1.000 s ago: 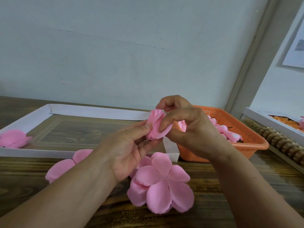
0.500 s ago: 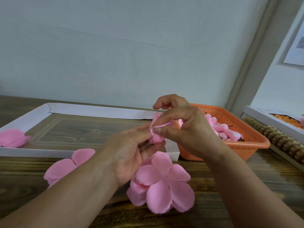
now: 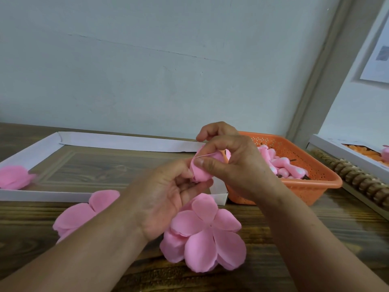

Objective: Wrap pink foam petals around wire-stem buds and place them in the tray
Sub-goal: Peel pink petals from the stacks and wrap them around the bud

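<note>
Compared with a second ago, my right hand (image 3: 235, 165) sits further over the pink petal (image 3: 203, 168), its thumb now pressing the petal's edge flat where the forefinger lay before. The petal looks more tightly closed, rounder and lower between my hands. My left hand (image 3: 166, 197) has its thumb tucked closer under the petal's left side.

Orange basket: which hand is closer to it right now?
Right. The right hand sits just in front of the orange basket, overlapping its near-left corner in view. The left hand is farther left, across the petal-wrapped bud both hands pinch.
</note>
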Available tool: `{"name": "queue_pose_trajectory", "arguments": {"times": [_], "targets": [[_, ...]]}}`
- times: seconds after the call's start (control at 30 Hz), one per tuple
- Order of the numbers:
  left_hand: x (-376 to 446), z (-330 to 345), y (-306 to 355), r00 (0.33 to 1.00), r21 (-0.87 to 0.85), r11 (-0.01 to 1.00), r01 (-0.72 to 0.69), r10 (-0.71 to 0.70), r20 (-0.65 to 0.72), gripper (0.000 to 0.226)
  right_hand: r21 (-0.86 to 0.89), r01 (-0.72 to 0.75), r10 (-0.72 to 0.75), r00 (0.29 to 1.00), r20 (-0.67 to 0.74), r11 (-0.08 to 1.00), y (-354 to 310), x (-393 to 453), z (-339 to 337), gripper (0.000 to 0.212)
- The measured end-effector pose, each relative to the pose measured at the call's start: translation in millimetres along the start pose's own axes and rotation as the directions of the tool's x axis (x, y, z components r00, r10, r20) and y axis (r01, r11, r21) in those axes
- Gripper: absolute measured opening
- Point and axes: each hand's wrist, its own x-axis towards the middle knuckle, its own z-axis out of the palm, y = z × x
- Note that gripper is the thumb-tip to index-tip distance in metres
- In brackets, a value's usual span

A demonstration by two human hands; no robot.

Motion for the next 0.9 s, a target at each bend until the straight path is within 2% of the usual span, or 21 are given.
{"name": "queue_pose_trajectory", "arguments": {"times": [0.07, 0.13, 0.43, 0.5, 0.57, 0.63, 0.73, 0.9], "targets": [[-1, 1, -1, 0.999, 0.061, 0.998, -0.021, 0.018, 0.050, 0.044, -0.012, -0.004, 0.004, 1.000, 0.007, 1.000, 0, 0, 0, 0.010], [0, 0, -2, 0.999, 0.082, 0.996, -0.017, 0.014, 0.036, 0.040, -0.019, -0.013, 0.014, 1.000, 0.021, 1.000, 0, 0, 0, 0.006], [3, -1, -4, 0.998, -0.027, 0.999, 0.043, -0.044, -0.050, 0.036, 0.016, -0.010, 0.010, 1.000, 0.022, 1.000, 4, 1, 4, 0.016], [5, -2, -2, 0.994, -0.077, 0.995, 0.068, -0.075, -0.082, 0.038, 0.138, 0.024, -0.020, 0.999, -0.036, 0.990, 6, 2, 6, 0.011], [7, -3, 2, 0.990, -0.153, 0.984, 0.088, -0.103, -0.098, 0.041, 0.313, 0.062, -0.012, 0.987, -0.160, 0.948, 10, 2, 2, 0.016], [7, -3, 5, 0.990, -0.210, 0.972, 0.103, -0.121, -0.076, 0.044, 0.415, 0.078, 0.013, 0.977, -0.214, 0.906, 14, 2, -5, 0.021], [8, -4, 7, 0.990, -0.236, 0.965, 0.115, -0.132, -0.055, 0.045, 0.366, 0.071, -0.015, 0.988, -0.154, 0.928, 16, 0, -10, 0.024], [8, -5, 6, 0.986, -0.240, 0.959, 0.153, -0.163, -0.023, 0.048, 0.120, 0.078, -0.074, 0.997, -0.036, 0.990, 11, -2, -8, 0.032]]}}
